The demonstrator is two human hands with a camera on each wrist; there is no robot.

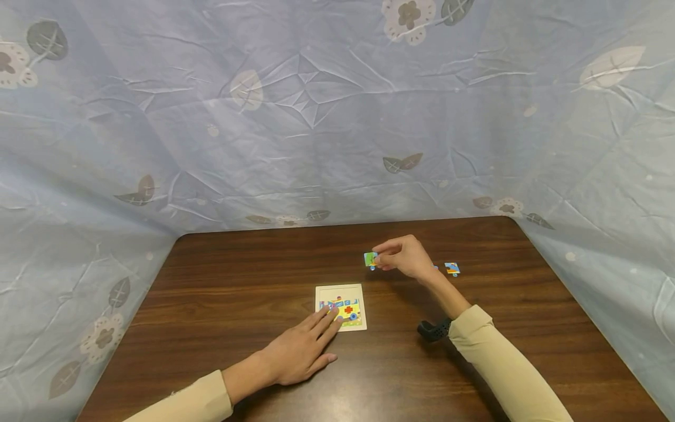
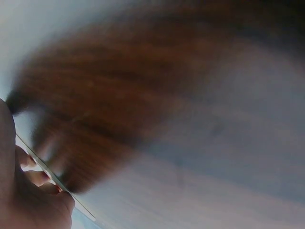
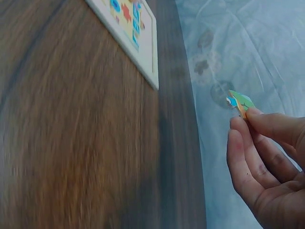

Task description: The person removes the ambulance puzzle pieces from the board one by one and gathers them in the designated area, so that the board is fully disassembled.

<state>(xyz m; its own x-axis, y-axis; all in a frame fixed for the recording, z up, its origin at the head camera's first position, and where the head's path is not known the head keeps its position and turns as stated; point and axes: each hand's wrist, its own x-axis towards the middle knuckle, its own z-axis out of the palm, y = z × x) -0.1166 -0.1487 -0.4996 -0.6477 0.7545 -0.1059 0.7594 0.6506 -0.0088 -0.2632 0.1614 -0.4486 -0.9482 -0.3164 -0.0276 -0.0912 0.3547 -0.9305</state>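
Evidently, the tray (image 1: 340, 291) is steadied and a puzzle piece (image 1: 370, 258) is pinched

Well over to the left, the left hand (image 1: 303, 351) is laid palm down, its fingers straight and slightly spread, nothing gripped. The near-left part of the tray is covered by the fingertips, presumably so that sliding on the smooth table (image 1: 237, 281) is prevented. Inside the tray, the joined pieces (image 1: 348, 310) are gathered toward the near side, and a pale strip is left bare along the far side; whatever lies under the fingers cannot be told.

Beyond the tray's far-right corner, the puzzle piece is pinched at its edge between the thumb and forefinger of the right hand (image 1: 408, 256), the other fingers being loosely bent. By that edge grip, most of its green and blue face is left uncovered, perhaps so that the picture can be read and the piece turned easily. Past the right wrist, a blue scrap (image 1: 436, 268) is mostly hidden by the arm. Farthest right, a loose piece (image 1: 452, 268) is set apart on the table, probably within easy reach.
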